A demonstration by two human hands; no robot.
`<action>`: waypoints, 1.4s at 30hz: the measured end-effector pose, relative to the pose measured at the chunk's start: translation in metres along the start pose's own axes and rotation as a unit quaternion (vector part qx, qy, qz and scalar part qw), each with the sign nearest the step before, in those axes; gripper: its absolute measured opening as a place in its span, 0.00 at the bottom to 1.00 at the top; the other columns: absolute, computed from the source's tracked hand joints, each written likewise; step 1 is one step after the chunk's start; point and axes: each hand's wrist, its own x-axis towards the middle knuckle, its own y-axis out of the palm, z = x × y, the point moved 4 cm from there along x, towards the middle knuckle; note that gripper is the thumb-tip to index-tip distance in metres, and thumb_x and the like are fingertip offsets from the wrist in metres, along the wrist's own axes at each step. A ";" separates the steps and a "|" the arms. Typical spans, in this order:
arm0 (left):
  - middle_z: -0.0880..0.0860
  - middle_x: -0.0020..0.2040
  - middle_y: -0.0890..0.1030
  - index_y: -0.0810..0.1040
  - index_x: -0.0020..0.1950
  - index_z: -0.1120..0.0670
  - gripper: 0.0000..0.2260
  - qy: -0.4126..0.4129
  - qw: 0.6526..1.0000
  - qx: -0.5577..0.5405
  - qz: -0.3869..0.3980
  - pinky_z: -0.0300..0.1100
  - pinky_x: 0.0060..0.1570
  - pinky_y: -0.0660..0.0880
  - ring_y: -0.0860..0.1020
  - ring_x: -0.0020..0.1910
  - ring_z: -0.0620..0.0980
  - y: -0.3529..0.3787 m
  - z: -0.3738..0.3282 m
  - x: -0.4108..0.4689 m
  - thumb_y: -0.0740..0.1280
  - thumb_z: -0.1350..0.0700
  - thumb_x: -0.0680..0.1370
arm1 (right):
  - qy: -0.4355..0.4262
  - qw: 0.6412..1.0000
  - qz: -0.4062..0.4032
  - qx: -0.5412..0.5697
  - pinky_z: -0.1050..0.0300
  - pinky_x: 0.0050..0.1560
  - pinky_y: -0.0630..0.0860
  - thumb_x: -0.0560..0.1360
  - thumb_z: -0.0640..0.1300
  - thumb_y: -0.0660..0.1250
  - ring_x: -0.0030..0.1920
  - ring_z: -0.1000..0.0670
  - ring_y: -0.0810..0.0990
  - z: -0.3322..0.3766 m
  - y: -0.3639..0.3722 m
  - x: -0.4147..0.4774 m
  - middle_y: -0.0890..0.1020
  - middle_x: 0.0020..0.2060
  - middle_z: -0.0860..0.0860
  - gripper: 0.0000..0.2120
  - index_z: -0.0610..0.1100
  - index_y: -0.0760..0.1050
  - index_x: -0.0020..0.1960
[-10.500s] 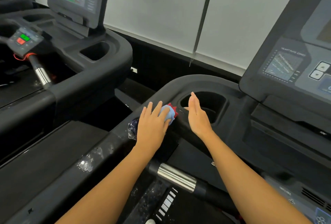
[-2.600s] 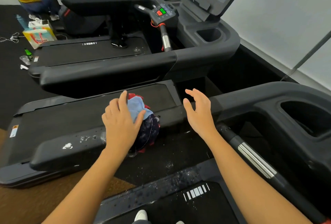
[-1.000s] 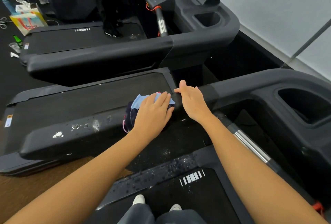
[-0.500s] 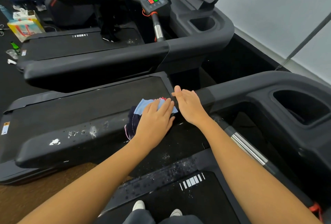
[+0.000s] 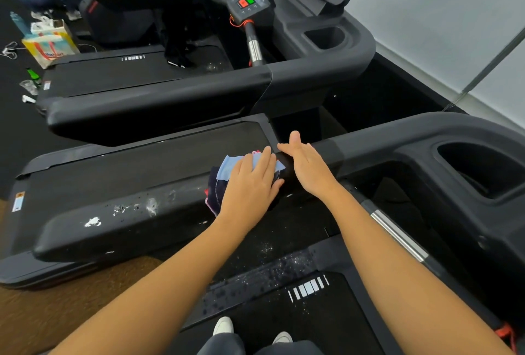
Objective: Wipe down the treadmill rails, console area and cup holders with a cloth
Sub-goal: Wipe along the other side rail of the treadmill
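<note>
Bright, even indoor light — sharp centre, wide-angle bending at edges.

Treadmill side rail, two hands, one cloth.
Left hand [image 5: 250,184] pressed flat on a bundled blue-and-dark cloth [image 5: 235,165] atop the left rail [image 5: 127,218]; right hand [image 5: 308,168] just beside it, fingers straight, resting on the same rail. White residue spots [image 5: 92,222] toward the rail's rear end. Cup holder [image 5: 480,170] at the console corner, well apart.
</note>
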 end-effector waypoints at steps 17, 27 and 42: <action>0.59 0.62 0.77 0.74 0.63 0.61 0.21 0.038 0.998 0.013 -0.054 0.51 0.51 0.78 0.78 0.55 0.59 -0.007 0.050 -0.058 0.55 0.50 0.78 | 0.073 0.982 0.050 0.165 0.44 0.73 0.41 0.79 0.60 0.32 0.76 0.49 0.48 -0.003 -0.012 -0.002 0.53 0.76 0.52 0.32 0.55 0.67 0.69; 0.57 0.61 0.77 0.74 0.63 0.60 0.22 0.028 0.998 0.047 0.017 0.46 0.52 0.76 0.77 0.57 0.56 0.003 -0.010 -0.002 0.61 0.45 0.77 | 0.052 0.977 0.023 0.205 0.48 0.73 0.43 0.80 0.57 0.35 0.76 0.50 0.47 0.003 -0.005 -0.004 0.52 0.76 0.54 0.27 0.54 0.55 0.76; 0.56 0.64 0.75 0.71 0.66 0.58 0.23 0.033 0.999 0.026 0.004 0.47 0.51 0.77 0.78 0.56 0.55 0.003 0.001 -0.014 0.63 0.46 0.76 | 0.037 0.988 0.007 0.148 0.48 0.72 0.47 0.81 0.58 0.39 0.75 0.49 0.51 -0.007 -0.001 -0.001 0.57 0.75 0.51 0.24 0.56 0.61 0.73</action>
